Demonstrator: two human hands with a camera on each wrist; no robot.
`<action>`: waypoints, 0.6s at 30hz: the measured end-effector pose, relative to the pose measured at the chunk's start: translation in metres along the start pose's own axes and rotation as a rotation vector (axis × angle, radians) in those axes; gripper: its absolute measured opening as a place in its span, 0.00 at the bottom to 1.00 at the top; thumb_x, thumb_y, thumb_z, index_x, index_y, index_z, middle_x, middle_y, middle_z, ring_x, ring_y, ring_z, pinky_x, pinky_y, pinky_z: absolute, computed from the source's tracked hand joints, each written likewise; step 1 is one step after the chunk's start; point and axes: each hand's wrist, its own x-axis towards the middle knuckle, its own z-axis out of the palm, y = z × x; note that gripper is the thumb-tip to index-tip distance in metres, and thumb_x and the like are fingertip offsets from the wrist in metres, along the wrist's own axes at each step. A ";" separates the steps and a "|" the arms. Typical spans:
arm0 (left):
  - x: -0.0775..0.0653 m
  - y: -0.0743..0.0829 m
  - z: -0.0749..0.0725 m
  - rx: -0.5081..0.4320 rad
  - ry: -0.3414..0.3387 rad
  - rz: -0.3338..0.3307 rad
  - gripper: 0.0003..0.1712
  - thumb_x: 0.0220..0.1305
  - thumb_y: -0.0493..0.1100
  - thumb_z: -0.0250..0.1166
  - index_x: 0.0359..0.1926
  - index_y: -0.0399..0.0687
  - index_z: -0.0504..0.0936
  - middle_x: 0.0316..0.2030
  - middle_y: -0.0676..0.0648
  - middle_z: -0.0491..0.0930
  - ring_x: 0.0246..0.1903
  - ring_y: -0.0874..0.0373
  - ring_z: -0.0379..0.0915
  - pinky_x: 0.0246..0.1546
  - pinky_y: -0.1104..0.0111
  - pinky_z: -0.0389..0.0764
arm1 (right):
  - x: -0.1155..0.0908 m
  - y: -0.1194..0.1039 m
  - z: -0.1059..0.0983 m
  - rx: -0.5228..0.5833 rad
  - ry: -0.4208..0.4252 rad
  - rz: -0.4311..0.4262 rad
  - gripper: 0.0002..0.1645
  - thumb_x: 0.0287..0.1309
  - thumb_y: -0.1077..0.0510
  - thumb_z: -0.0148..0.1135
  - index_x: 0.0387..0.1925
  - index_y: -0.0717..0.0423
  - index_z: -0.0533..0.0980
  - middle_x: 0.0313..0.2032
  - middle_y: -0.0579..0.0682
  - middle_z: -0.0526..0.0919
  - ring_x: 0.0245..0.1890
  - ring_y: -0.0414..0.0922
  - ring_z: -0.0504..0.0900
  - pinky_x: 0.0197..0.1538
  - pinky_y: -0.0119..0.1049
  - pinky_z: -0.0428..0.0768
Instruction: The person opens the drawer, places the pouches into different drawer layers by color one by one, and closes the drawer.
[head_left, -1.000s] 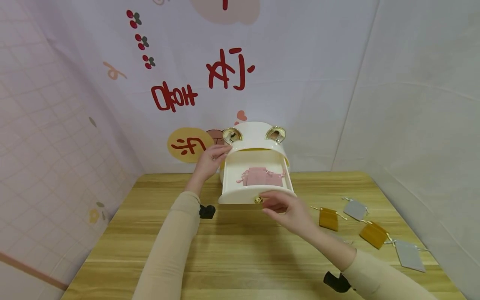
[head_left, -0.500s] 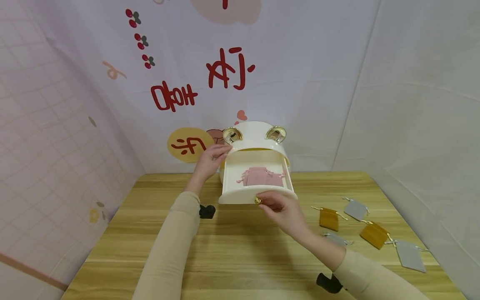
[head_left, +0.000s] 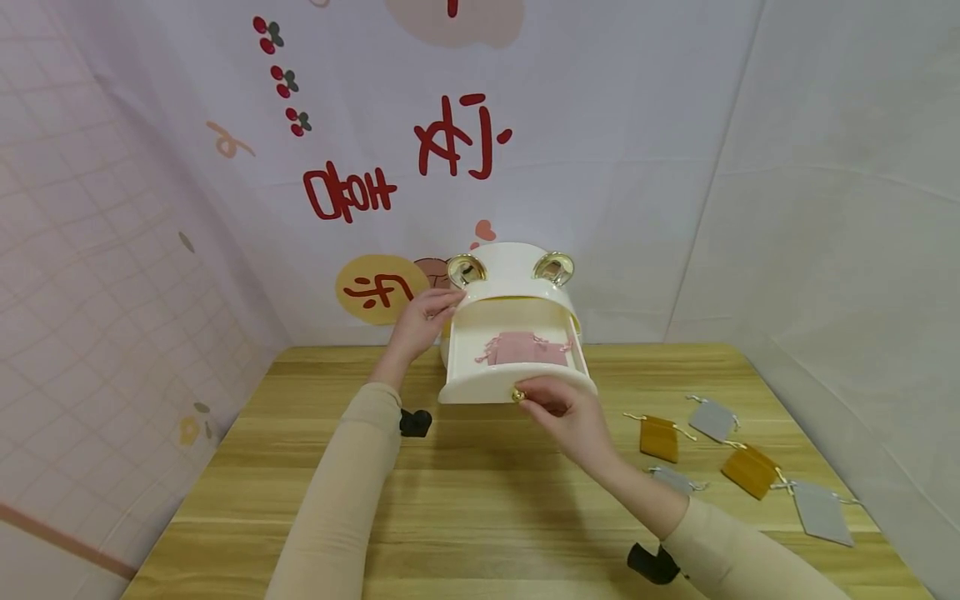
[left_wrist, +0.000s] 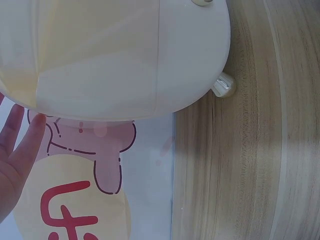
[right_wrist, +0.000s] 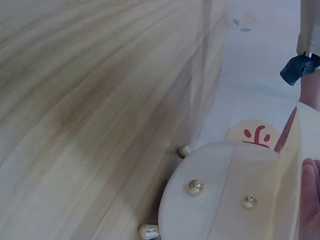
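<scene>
A white storage box (head_left: 512, 262) with two gold ring-shaped ears stands against the back cloth, its top drawer (head_left: 474, 388) pulled out. Inside lie pink drawstring pouches (head_left: 517, 350), partly overlapping. My right hand (head_left: 573, 421) pinches the gold drawer knob (head_left: 518, 395) between thumb and fingers. At the box's upper left edge, my left hand (head_left: 422, 321) rests its fingertips against the side. The left wrist view has these extended fingers (left_wrist: 31, 137) touching the rim of the box (left_wrist: 110, 92). Two lower gold knobs, one of them this knob (right_wrist: 195, 187), show in the right wrist view.
To the right on the wooden table (head_left: 480, 517) lie two mustard pouches, one nearer the box (head_left: 658, 438) and another (head_left: 750, 471) beyond it. Several grey pouches lie around them, including a large one (head_left: 821, 511). Short gold feet (right_wrist: 149, 231) support the box.
My right hand has moved left onto the knob and taken hold of it. The drawer has slid slightly inward with its pink pouches. My left hand stays at the box's edge.
</scene>
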 end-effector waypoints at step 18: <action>-0.002 0.004 0.000 -0.014 0.004 0.016 0.19 0.73 0.40 0.59 0.63 0.50 0.80 0.61 0.46 0.73 0.61 0.49 0.69 0.60 0.57 0.73 | 0.019 0.040 -0.005 0.080 0.019 0.067 0.14 0.56 0.68 0.70 0.45 0.60 0.84 0.35 0.55 0.88 0.33 0.43 0.87 0.35 0.34 0.85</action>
